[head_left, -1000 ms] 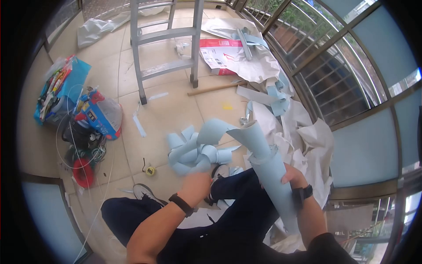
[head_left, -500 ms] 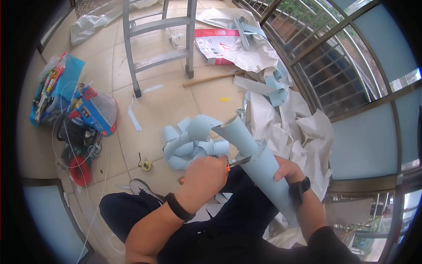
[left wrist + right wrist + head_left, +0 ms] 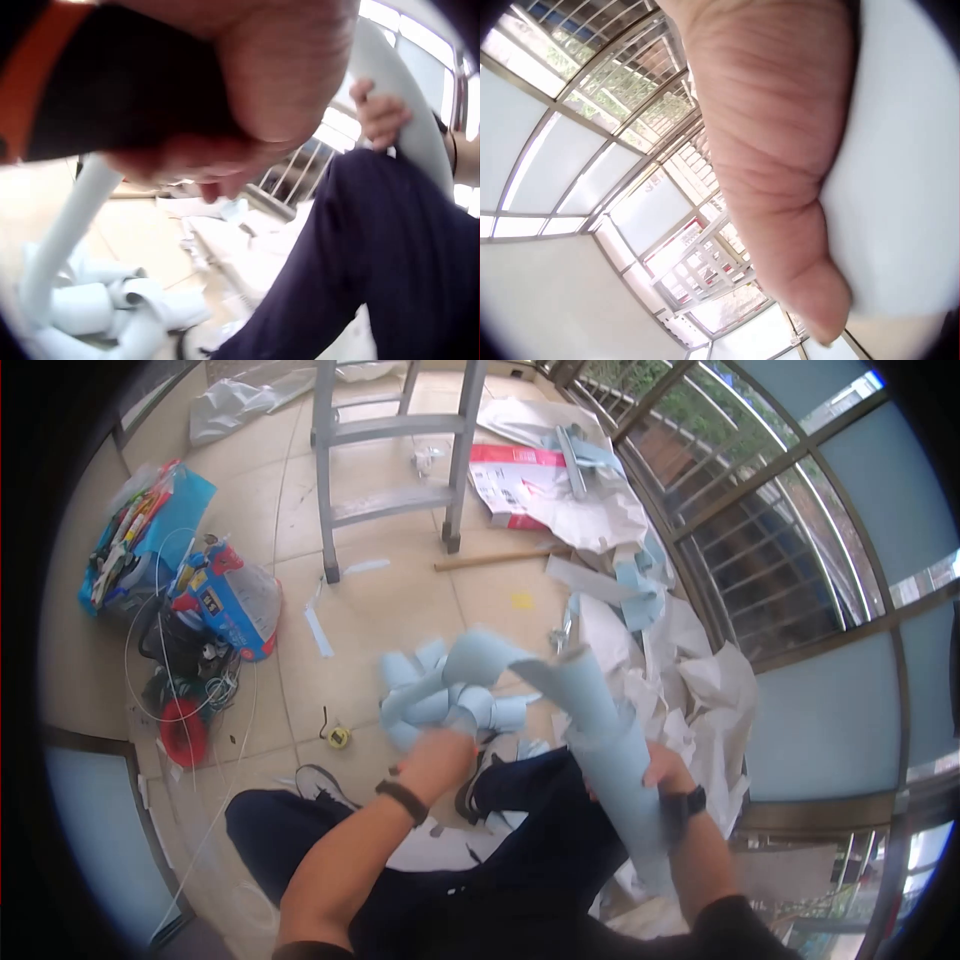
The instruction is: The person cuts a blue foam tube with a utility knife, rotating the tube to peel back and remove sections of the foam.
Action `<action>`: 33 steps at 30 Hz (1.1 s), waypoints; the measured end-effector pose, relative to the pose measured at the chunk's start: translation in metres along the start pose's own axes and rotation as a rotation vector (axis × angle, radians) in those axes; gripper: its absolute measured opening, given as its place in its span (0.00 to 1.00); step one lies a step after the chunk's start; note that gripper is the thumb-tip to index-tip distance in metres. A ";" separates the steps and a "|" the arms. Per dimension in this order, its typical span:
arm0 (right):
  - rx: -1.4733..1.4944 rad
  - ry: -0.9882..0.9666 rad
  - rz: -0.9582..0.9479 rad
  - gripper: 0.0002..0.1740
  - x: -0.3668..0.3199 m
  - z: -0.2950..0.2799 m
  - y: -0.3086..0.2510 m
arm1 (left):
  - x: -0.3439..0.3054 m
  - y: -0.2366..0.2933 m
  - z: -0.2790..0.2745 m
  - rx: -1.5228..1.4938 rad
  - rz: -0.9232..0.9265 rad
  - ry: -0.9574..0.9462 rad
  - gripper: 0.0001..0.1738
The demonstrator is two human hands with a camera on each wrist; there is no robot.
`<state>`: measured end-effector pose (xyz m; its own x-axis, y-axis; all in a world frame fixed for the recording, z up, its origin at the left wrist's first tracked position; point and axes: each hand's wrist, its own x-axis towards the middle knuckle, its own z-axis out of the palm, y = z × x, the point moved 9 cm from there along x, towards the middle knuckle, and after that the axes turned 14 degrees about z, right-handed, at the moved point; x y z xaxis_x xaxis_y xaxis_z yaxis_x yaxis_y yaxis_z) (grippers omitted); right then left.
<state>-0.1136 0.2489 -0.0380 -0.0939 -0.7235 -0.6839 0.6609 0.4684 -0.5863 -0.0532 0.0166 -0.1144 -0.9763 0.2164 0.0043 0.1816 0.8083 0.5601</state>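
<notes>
A long pale blue roll of sheet material (image 3: 618,785) leans up across the person's right thigh, its upper part (image 3: 585,695) narrower above a ragged cut edge. The right hand (image 3: 664,768) grips its side, thumb lying along the surface; the right wrist view shows that thumb (image 3: 795,247) against the roll. A wide peeled strip (image 3: 482,657) curls from the top down to a heap of blue loops (image 3: 455,705). The left hand (image 3: 438,762), blurred, is left of the roll, near the heap. Its fingers curl round a utility knife's black-and-orange handle (image 3: 142,90); the blade is hidden.
A metal stepladder (image 3: 390,510) stands ahead. Crumpled white sheeting (image 3: 700,710) and a red-and-white box (image 3: 505,485) lie along the window side. At left are bags of tools (image 3: 235,605) and loose wire. A tape measure (image 3: 339,738) sits on the tiles near a shoe (image 3: 325,785).
Half a second ago the left hand held the knife blade against the roll's cut edge; now it has drawn back left and down. The right hand keeps its grip on the roll.
</notes>
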 end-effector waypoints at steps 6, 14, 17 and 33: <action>0.096 -0.089 0.033 0.61 0.006 0.003 0.000 | 0.006 0.042 -0.076 -0.036 0.142 0.129 0.10; 0.101 -0.162 0.049 0.61 0.009 0.006 0.001 | 0.011 0.079 -0.106 -0.129 0.375 0.325 0.08; 0.123 -0.129 0.046 0.58 0.007 0.011 -0.003 | 0.013 0.078 -0.101 -0.125 0.353 0.288 0.07; 0.142 -0.328 0.082 0.61 0.012 0.009 0.011 | 0.005 0.031 -0.074 -0.100 0.274 0.360 0.07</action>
<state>-0.1007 0.2412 -0.0487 0.1917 -0.8215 -0.5370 0.7553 0.4729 -0.4538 -0.0611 0.0016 -0.0355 -0.8758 0.1962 0.4410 0.4435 0.6876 0.5749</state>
